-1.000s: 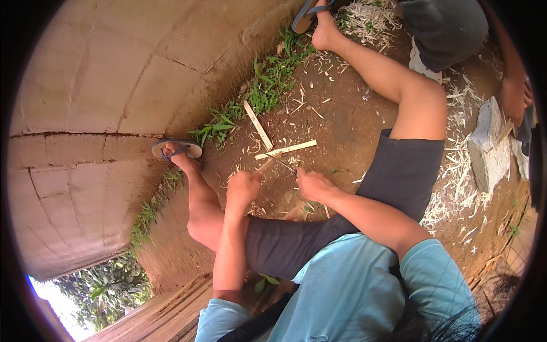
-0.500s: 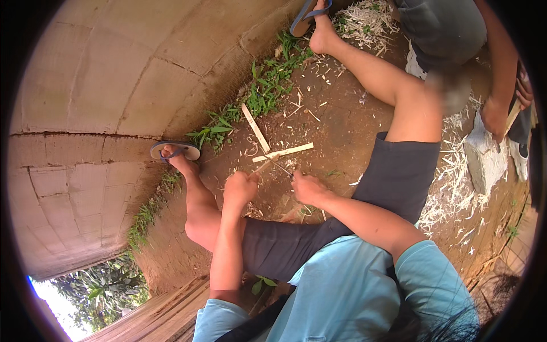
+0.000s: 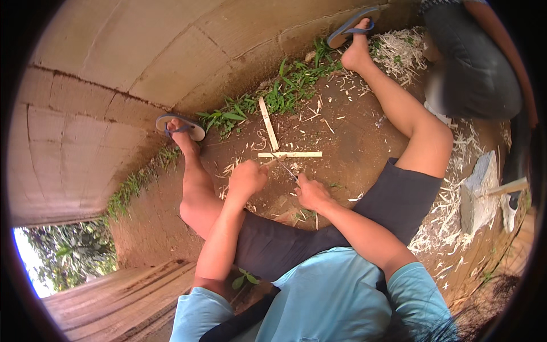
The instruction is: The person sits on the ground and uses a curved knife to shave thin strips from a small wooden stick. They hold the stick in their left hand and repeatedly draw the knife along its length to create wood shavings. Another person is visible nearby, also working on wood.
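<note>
My left hand [image 3: 248, 178] is closed around a short thin wooden stick [image 3: 269, 163] that points up and right. A knife [image 3: 289, 171] with a narrow blade is in my right hand [image 3: 313, 192], its fingers wrapped round the handle. The blade's tip end reaches close to the stick; whether they touch I cannot tell. Just beyond both hands, a pale flat wooden strip [image 3: 299, 154] lies crosswise on the ground. A second pale strip [image 3: 268, 122] runs away from it toward the grass.
Bare soil [image 3: 347, 131] with scattered shavings lies between my legs. A block wall [image 3: 154, 51] with grass along its foot rises at the left and far side. At right, a wooden piece [image 3: 507, 187] rests on a stone block [image 3: 477, 196] among shavings [image 3: 441, 225], near a crouching person [image 3: 473, 62].
The view has turned and shifted slightly. The other person's hands have left the wooden piece, which now rests on the stone block. My hands keep hold of the stick and knife.
</note>
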Action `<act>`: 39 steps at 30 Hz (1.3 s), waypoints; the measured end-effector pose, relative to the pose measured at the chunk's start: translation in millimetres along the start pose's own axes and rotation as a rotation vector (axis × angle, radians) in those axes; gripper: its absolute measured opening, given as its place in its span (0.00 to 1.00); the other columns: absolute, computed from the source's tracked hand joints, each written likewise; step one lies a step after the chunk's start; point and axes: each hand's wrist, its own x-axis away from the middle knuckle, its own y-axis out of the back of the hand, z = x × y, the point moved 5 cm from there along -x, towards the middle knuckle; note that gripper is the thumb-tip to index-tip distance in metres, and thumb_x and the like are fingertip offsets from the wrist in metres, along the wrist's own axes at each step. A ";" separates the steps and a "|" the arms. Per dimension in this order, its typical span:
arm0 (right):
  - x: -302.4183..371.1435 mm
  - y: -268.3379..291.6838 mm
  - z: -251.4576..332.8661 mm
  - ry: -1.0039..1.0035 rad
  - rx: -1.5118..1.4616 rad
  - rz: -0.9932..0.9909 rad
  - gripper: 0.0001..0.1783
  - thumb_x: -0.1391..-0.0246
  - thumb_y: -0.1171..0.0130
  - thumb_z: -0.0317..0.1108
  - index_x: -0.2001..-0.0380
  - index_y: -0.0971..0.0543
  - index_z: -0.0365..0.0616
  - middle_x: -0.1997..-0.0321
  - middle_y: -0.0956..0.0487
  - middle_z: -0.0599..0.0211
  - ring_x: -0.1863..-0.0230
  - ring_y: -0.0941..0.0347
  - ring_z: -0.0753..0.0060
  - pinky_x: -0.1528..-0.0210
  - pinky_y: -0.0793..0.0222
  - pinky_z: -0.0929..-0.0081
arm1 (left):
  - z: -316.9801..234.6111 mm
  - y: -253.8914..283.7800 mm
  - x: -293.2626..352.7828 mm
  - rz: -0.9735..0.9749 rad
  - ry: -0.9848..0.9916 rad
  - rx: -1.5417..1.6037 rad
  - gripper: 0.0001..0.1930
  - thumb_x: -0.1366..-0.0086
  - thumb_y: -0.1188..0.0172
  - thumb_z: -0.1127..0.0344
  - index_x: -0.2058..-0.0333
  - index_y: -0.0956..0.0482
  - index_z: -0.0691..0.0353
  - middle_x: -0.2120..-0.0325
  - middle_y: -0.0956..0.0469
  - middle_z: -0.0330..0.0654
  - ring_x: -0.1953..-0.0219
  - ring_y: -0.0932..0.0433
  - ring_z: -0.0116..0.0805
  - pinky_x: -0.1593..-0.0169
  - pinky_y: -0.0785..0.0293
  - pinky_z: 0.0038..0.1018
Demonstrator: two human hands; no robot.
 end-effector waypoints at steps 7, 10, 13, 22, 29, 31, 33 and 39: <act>7.7 5.3 22.8 0.045 0.054 -0.037 0.22 0.40 0.53 0.38 0.47 0.37 0.38 0.61 0.23 0.37 0.57 0.26 0.33 0.52 0.34 0.44 | -1.1 8.8 -2.2 0.022 0.026 0.034 0.18 0.39 0.42 0.54 0.63 0.18 0.66 0.63 0.20 0.56 0.57 0.21 0.53 0.53 0.25 0.42; -3.2 -5.0 7.3 0.065 0.043 -0.092 0.20 0.40 0.52 0.39 0.49 0.36 0.38 0.62 0.24 0.33 0.57 0.27 0.30 0.53 0.35 0.43 | -1.1 7.8 -0.6 0.021 0.006 0.087 0.18 0.40 0.41 0.55 0.67 0.18 0.67 0.66 0.20 0.59 0.59 0.21 0.54 0.55 0.25 0.43; -9.2 -8.1 -7.3 0.008 0.083 -0.070 0.19 0.39 0.53 0.38 0.50 0.36 0.40 0.63 0.24 0.34 0.58 0.28 0.28 0.54 0.35 0.43 | 1.6 10.0 -1.4 -0.046 -0.014 0.113 0.16 0.41 0.40 0.57 0.68 0.18 0.67 0.68 0.20 0.59 0.61 0.20 0.54 0.56 0.25 0.43; -7.3 -11.6 0.4 0.120 -0.023 -0.155 0.23 0.40 0.51 0.39 0.45 0.37 0.40 0.64 0.23 0.34 0.59 0.28 0.29 0.56 0.33 0.47 | 4.7 5.9 -3.6 0.031 0.037 0.080 0.15 0.44 0.42 0.63 0.61 0.18 0.64 0.60 0.20 0.53 0.55 0.20 0.50 0.52 0.24 0.39; -15.1 -12.9 -12.3 0.065 0.073 -0.145 0.19 0.40 0.52 0.38 0.49 0.35 0.42 0.64 0.23 0.36 0.60 0.27 0.31 0.57 0.33 0.44 | 5.0 5.0 -7.1 -0.004 0.004 0.071 0.17 0.41 0.41 0.56 0.64 0.18 0.66 0.66 0.20 0.57 0.59 0.20 0.53 0.54 0.25 0.42; -16.0 -9.5 -5.4 0.160 0.064 -0.169 0.19 0.40 0.52 0.39 0.48 0.35 0.44 0.64 0.22 0.36 0.61 0.27 0.32 0.57 0.33 0.44 | 9.5 1.4 -6.0 -0.041 0.008 0.063 0.17 0.41 0.41 0.56 0.65 0.18 0.67 0.66 0.20 0.57 0.59 0.20 0.53 0.54 0.25 0.42; -3.4 6.0 25.6 0.350 -0.017 -0.225 0.19 0.40 0.51 0.40 0.48 0.34 0.45 0.65 0.23 0.36 0.61 0.26 0.32 0.57 0.32 0.45 | 7.7 1.9 -6.0 0.017 0.016 0.102 0.17 0.41 0.41 0.56 0.65 0.18 0.67 0.66 0.20 0.57 0.59 0.20 0.54 0.55 0.25 0.42; -18.1 2.6 -0.9 0.048 0.023 -0.132 0.20 0.41 0.49 0.40 0.48 0.33 0.43 0.65 0.23 0.36 0.59 0.27 0.30 0.57 0.33 0.47 | 10.3 4.3 -4.2 -0.046 0.002 0.096 0.16 0.41 0.41 0.57 0.66 0.18 0.68 0.66 0.20 0.58 0.60 0.20 0.54 0.56 0.25 0.43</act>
